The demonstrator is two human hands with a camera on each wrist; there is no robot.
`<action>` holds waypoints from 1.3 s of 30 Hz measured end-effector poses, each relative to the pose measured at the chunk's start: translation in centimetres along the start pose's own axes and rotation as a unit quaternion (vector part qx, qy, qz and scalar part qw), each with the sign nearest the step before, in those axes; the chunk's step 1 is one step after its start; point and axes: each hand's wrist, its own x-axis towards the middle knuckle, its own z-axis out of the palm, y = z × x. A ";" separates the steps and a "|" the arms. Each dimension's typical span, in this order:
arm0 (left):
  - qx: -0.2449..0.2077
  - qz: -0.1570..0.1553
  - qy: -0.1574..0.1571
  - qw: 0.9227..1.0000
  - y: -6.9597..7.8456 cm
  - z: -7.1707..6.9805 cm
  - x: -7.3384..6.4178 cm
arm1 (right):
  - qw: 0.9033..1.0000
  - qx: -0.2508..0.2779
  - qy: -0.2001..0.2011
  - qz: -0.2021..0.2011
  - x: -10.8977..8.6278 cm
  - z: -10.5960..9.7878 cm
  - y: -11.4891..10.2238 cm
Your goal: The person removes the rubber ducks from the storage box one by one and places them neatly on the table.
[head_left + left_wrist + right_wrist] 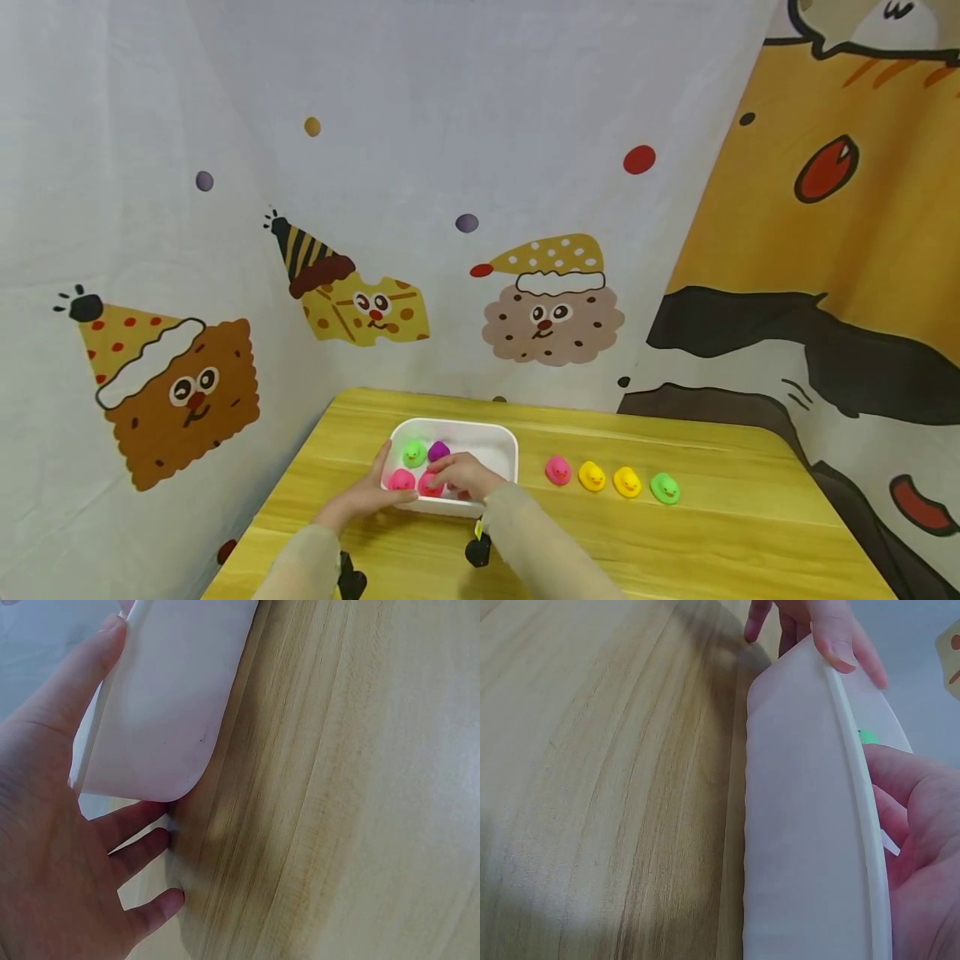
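A white plastic bin [498,450] stands on the table, with a green rubber duck [414,454], a purple rubber duck [438,451] and two pink ones in its left half. At its near left corner my left hand [369,493] holds the bin, thumb along the front rim and fingers round the side, as the left wrist view also shows. My right hand [471,477] reaches over the front wall, its bent fingers pinching the right-hand pink rubber duck [430,486]. The other pink duck [401,481] sits close to my left thumb. In the right wrist view the bin's wall hides the right fingertips.
To the right of the bin, a row of rubber ducks lies on the wooden table [675,550]: a pink duck [558,470], two yellow ducks [592,477] and a green duck [665,489]. A printed cloth [420,167] hangs behind the table.
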 end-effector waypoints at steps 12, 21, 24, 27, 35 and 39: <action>-0.003 -0.003 -0.001 1.000 1.4 0.3 -0.9 | 1.000 -0.014 0.000 -0.006 0.0 -0.1 0.1; 0.009 -0.015 0.008 1.000 1.4 0.5 -1.1 | 0.999 -0.030 -0.009 -0.009 -0.1 -0.4 0.2; 0.006 -0.013 0.006 1.000 1.7 0.6 -1.3 | 0.999 -0.035 -0.014 -0.016 -0.1 -0.6 0.2; 0.010 -0.011 -0.005 1.000 1.8 0.6 -1.4 | 0.999 -0.033 -0.020 -0.024 -0.1 -0.8 0.4; -0.004 0.004 -0.001 1.000 1.6 0.4 -1.2 | 0.996 -0.052 -0.032 -0.059 -0.4 -2.2 -0.4; 0.002 -0.012 0.008 1.000 1.3 0.0 -1.1 | 0.993 -0.083 -0.033 -0.079 -0.7 -3.1 -1.3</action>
